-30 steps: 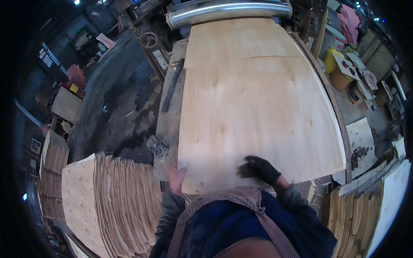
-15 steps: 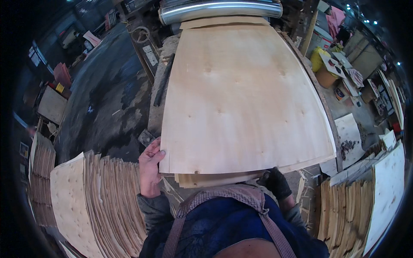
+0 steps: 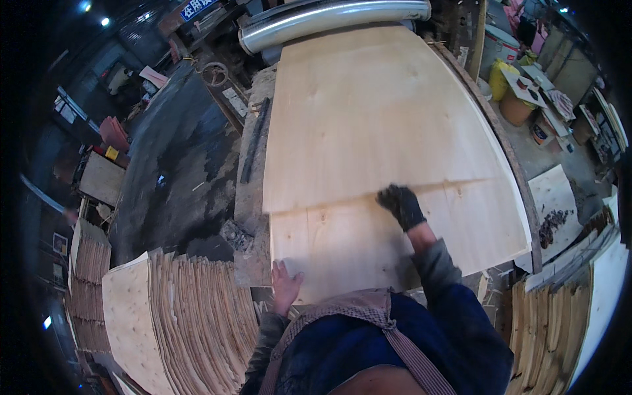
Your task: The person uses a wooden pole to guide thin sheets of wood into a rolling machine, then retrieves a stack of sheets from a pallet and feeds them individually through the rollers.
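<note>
A large pale wood veneer sheet (image 3: 349,125) lies flat across the bench, its far end close under a shiny metal roller (image 3: 336,25). Below its near edge another veneer sheet (image 3: 329,243) shows, its front part blurred. My bare left hand (image 3: 286,286) rests at the left near corner of this lower sheet, fingers apart. Over the near edge of the upper sheet is my right hand (image 3: 401,207) in a dark glove. Its fingers look bent, but blur and the dark glove hide whether they grip the edge.
Stacks of veneer stand on edge at the left (image 3: 197,316) and right (image 3: 550,322). A dark bar (image 3: 255,141) lies along the bench's left side, near a handwheel (image 3: 214,74). Buckets and boards (image 3: 520,105) stand on the floor at far right.
The upper sheet has slid away from me toward the roller, baring the lower one. My right hand has come up from the front edge onto the sheets; my left has moved right and nearer.
</note>
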{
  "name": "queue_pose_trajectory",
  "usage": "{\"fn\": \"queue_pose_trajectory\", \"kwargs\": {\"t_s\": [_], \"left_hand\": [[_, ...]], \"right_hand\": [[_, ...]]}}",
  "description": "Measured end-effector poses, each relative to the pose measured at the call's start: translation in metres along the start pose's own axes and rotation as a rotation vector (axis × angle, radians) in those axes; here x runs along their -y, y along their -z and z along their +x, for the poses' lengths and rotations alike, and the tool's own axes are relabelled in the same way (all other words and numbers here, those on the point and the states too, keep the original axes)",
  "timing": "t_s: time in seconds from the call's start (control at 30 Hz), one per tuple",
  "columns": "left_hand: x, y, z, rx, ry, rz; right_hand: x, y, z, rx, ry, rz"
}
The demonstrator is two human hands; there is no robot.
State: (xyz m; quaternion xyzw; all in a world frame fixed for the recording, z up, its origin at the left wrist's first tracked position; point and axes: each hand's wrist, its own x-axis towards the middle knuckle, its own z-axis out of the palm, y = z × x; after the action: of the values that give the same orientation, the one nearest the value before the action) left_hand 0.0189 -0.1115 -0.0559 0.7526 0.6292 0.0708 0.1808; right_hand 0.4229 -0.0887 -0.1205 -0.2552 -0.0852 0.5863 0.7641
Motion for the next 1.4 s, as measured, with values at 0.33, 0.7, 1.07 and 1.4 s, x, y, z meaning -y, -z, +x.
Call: {"fn": "queue_pose_trajectory", "kwargs": {"t_s": [0.33,0.7,1.07,1.4], "left_hand": [[0.082,-0.06,0.018,-0.076,0.123,-0.719],[0.013,0.085,0.002,0.116,0.114,-1.344],[-0.023,0.165,0.009,0.132,-0.037,-1.442],[0.061,0.014,0.036,-0.087,-0.071,-0.649]], "right_hand": [[-0.025,-0.045,-0.007,0.005,-0.219,-0.124],[-0.024,-0.065,-0.233,0.013,-0.564,-0.25],[0.01,-0.047,-0.275,-0.196,-0.107,-1.028],[0.009,-0.052,-0.119,-0.14,-0.091,-0.728]]}}
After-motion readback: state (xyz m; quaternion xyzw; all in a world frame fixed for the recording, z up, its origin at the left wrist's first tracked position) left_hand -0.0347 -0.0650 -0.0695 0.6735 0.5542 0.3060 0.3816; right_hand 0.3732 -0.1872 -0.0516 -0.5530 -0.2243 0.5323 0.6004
